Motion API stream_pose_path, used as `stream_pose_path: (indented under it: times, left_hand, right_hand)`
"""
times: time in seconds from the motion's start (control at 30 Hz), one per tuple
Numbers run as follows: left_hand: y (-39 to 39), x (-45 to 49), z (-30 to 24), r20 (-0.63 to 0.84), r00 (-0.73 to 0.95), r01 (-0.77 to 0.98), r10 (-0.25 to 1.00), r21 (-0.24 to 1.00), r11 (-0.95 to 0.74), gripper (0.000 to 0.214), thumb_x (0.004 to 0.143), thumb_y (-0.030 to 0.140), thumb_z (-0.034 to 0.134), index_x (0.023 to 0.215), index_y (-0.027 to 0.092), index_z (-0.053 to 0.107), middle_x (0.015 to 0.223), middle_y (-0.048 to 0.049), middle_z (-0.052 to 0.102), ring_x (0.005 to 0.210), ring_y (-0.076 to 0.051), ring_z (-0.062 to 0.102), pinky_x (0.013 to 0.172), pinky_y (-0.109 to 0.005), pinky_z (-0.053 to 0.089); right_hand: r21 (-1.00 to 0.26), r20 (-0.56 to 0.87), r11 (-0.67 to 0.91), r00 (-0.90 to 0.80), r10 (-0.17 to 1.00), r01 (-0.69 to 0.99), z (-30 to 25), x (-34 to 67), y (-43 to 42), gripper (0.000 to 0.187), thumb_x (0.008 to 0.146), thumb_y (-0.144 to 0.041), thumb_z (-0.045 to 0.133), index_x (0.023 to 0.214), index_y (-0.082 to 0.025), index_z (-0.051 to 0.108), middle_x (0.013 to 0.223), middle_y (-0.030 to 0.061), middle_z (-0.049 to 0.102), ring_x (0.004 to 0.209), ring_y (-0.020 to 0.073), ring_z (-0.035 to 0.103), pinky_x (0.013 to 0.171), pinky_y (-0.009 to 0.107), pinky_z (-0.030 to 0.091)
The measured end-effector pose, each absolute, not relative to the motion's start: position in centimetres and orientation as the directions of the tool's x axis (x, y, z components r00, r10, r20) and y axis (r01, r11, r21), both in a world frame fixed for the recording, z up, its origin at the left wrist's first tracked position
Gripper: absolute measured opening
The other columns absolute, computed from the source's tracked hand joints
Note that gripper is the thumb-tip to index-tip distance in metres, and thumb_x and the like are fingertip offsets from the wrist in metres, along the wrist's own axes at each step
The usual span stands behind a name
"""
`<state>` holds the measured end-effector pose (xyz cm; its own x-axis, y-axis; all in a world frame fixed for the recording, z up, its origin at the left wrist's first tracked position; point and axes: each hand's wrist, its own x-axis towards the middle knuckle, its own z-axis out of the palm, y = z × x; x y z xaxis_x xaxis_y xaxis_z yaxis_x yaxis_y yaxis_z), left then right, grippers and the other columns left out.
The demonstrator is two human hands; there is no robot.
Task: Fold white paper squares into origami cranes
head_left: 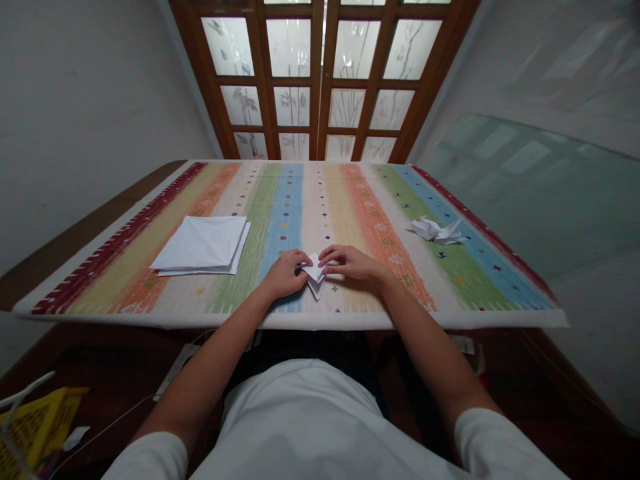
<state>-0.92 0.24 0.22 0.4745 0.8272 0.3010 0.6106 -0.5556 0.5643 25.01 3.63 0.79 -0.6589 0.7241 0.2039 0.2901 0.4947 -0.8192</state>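
A small folded piece of white paper (315, 272) lies near the front edge of the table, its pointed end toward me. My left hand (286, 274) grips its left side between thumb and fingers. On the opposite side, my right hand (354, 263) pinches the right edge with thumb and forefinger. The fingertips cover parts of both edges. Off to the left rests a stack of white paper sheets (203, 243). Over on the right sits a finished white paper crane (437, 231), apart from both hands.
A striped, patterned tablecloth (340, 200) covers the table. Beyond the far edge stand wooden doors with glass panes (289, 47). A glass panel (540, 187) leans along the right wall. On the floor at lower left is a yellow plastic basket (37, 427) near a white cable.
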Motion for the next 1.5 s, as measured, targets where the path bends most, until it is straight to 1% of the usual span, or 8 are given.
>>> stream_pose_path:
  times: [0.33, 0.47, 0.57, 0.7, 0.83, 1.0, 1.23, 1.5]
  left_hand:
    - [0.7, -0.8, 0.0, 0.297, 0.434, 0.635, 0.85, 0.568, -0.523, 0.022, 0.101, 0.025, 0.055, 0.086, 0.019, 0.07, 0.092, -0.0083, 0.072, 0.091, -0.025, 0.067, 0.093, -0.042, 0.054]
    - [0.7, -0.6, -0.3, 0.298, 0.359, 0.628, 0.884, 0.624, -0.465, 0.011, 0.098, 0.019, 0.061, 0.107, 0.019, 0.067, 0.095, -0.0061, 0.072, 0.086, -0.023, 0.067, 0.089, -0.038, 0.054]
    - [0.8, -0.4, -0.5, 0.282, 0.302, 0.608, 0.911, 0.679, -0.412, 0.035, 0.093, 0.012, 0.066, 0.126, 0.02, 0.058, 0.105, -0.0056, 0.072, 0.083, -0.019, 0.066, 0.087, -0.035, 0.054]
    - [0.8, -0.4, -0.6, 0.328, 0.273, 0.653, 0.904, 0.627, -0.425, 0.029, 0.09, 0.011, 0.069, 0.115, 0.021, 0.057, 0.109, -0.0065, 0.068, 0.085, -0.019, 0.063, 0.087, -0.035, 0.053]
    - [0.7, -0.2, -0.4, 0.319, 0.363, 0.677, 0.875, 0.556, -0.483, 0.008, 0.095, 0.013, 0.062, 0.094, 0.021, 0.061, 0.096, -0.0051, 0.067, 0.087, -0.021, 0.063, 0.085, -0.035, 0.052]
    - [0.4, 0.1, 0.0, 0.351, 0.369, 0.581, 0.86, 0.636, -0.509, 0.011, 0.1, 0.024, 0.06, 0.099, 0.019, 0.069, 0.093, -0.0058, 0.071, 0.083, -0.02, 0.065, 0.086, -0.035, 0.053]
    - [0.4, -0.4, 0.7, 0.356, 0.237, 0.449, 0.904, 0.785, -0.427, 0.049, 0.105, 0.058, 0.052, 0.092, 0.016, 0.073, 0.075, -0.0005, 0.064, 0.071, -0.018, 0.057, 0.069, -0.029, 0.045]
    - [1.3, -0.7, 0.0, 0.28, 0.227, 0.191, 0.933, 0.926, -0.324, 0.041, 0.101, 0.047, 0.059, 0.121, 0.013, 0.071, 0.089, -0.0043, 0.073, 0.072, -0.017, 0.062, 0.065, -0.026, 0.048]
  right_hand:
    - [-0.846, 0.103, 0.4, -0.63, 0.77, 0.351, 1.2, 25.2, 3.7, 0.031, 0.095, -0.049, 0.075, 0.094, -0.02, 0.085, 0.09, 0.008, 0.077, 0.081, 0.0202, 0.067, 0.078, 0.033, 0.054]
    - [-0.795, 0.083, 0.379, -0.534, 0.841, 0.474, 1.3, 24.6, 3.4, 0.022, 0.096, -0.038, 0.073, 0.095, -0.019, 0.082, 0.086, 0.0068, 0.074, 0.077, 0.0201, 0.065, 0.076, 0.033, 0.051]
    - [-0.712, 0.138, 0.403, -0.448, 0.883, 0.576, 1.1, 23.8, 3.2, 0.016, 0.089, -0.033, 0.081, 0.097, -0.018, 0.08, 0.097, 0.008, 0.073, 0.08, 0.0199, 0.064, 0.078, 0.033, 0.051]
    - [-0.65, 0.186, 0.429, -0.417, 0.89, 0.627, 0.9, 23.3, 3.0, 0.019, 0.083, -0.032, 0.087, 0.089, -0.018, 0.075, 0.101, 0.0081, 0.069, 0.085, 0.0203, 0.062, 0.082, 0.034, 0.05]
    - [-0.735, 0.155, 0.393, -0.426, 0.891, 0.553, 0.7, 23.2, 3.0, 0.025, 0.079, -0.031, 0.087, 0.09, -0.02, 0.067, 0.089, 0.0033, 0.068, 0.081, 0.02, 0.06, 0.077, 0.034, 0.048]
    - [-0.872, 0.212, 0.371, -0.437, 0.874, 0.319, 1.0, 22.8, 2.7, 0.035, 0.078, -0.032, 0.083, 0.107, -0.025, 0.065, 0.096, 0.0031, 0.072, 0.079, 0.0187, 0.062, 0.071, 0.032, 0.052]
    - [-0.811, 0.43, 0.56, -0.477, 0.767, 0.17, 2.0, 21.7, 1.7, 0.031, 0.094, -0.038, 0.074, 0.122, -0.025, 0.068, 0.117, 0.0085, 0.075, 0.103, 0.0237, 0.071, 0.093, 0.04, 0.059]
    - [-0.612, 0.594, 0.738, -0.451, 0.666, 0.285, 1.9, 22.3, 2.1, 0.027, 0.089, -0.018, 0.074, 0.114, -0.026, 0.078, 0.146, 0.0128, 0.058, 0.132, 0.0292, 0.061, 0.119, 0.053, 0.049]
